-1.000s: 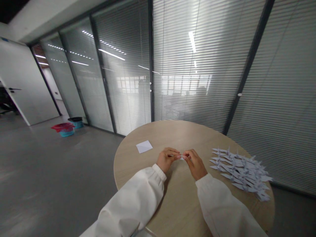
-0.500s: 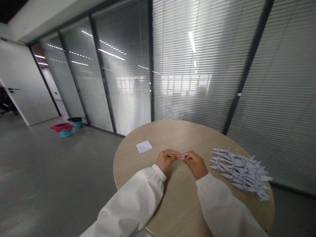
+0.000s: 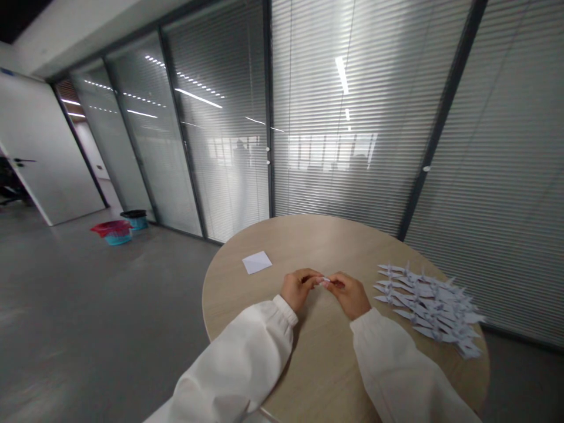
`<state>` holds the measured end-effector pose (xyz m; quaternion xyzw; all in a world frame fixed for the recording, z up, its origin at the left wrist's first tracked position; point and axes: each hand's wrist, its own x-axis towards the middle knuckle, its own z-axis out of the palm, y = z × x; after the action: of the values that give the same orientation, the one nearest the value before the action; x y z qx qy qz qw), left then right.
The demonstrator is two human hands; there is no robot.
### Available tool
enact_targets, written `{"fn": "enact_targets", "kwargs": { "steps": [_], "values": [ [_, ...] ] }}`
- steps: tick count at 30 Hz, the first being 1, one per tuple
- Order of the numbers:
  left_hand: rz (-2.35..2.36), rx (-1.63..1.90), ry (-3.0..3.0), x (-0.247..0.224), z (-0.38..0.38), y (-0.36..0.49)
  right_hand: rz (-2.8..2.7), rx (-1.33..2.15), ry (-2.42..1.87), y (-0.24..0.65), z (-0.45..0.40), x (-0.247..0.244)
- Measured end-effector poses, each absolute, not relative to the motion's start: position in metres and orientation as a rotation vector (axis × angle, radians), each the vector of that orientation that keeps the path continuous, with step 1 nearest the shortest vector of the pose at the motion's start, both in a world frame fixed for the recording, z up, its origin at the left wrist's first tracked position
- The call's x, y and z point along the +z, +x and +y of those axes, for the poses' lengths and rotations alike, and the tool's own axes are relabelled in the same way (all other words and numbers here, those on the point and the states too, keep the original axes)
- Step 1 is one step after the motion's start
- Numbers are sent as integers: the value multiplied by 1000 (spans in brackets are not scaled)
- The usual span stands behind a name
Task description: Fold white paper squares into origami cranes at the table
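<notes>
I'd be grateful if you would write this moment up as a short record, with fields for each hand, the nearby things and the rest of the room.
Left hand: pinching a small folded white paper
Right hand: pinching the same paper from the other side
Table: round light wooden table
Left of hands: square white paper sheet
Right of hands: pile of folded paper cranes
Rest: red basket on the grey floor, beside a glass partition with blinds

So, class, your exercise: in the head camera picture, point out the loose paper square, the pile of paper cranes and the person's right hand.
paper square [image 3: 257, 262]: head view, middle of the sheet
paper cranes [image 3: 427, 308]: head view, middle of the pile
right hand [image 3: 350, 296]: head view, back of the hand
</notes>
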<state>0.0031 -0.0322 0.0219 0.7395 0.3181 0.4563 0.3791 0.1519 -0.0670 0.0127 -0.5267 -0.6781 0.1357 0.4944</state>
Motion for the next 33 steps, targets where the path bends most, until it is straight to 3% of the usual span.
{"fn": "enact_targets", "kwargs": {
  "steps": [11,23,33],
  "values": [
    [688,1232,1827,25,-42,5,-1575,667,-1235,152,-70,22],
    [604,1183,1654,24,-36,4,-1598,790,-1192,159,-71,24],
    [584,1085,1652,30,-34,3,-1331,1109,-992,157,-65,17]
  ]
}}
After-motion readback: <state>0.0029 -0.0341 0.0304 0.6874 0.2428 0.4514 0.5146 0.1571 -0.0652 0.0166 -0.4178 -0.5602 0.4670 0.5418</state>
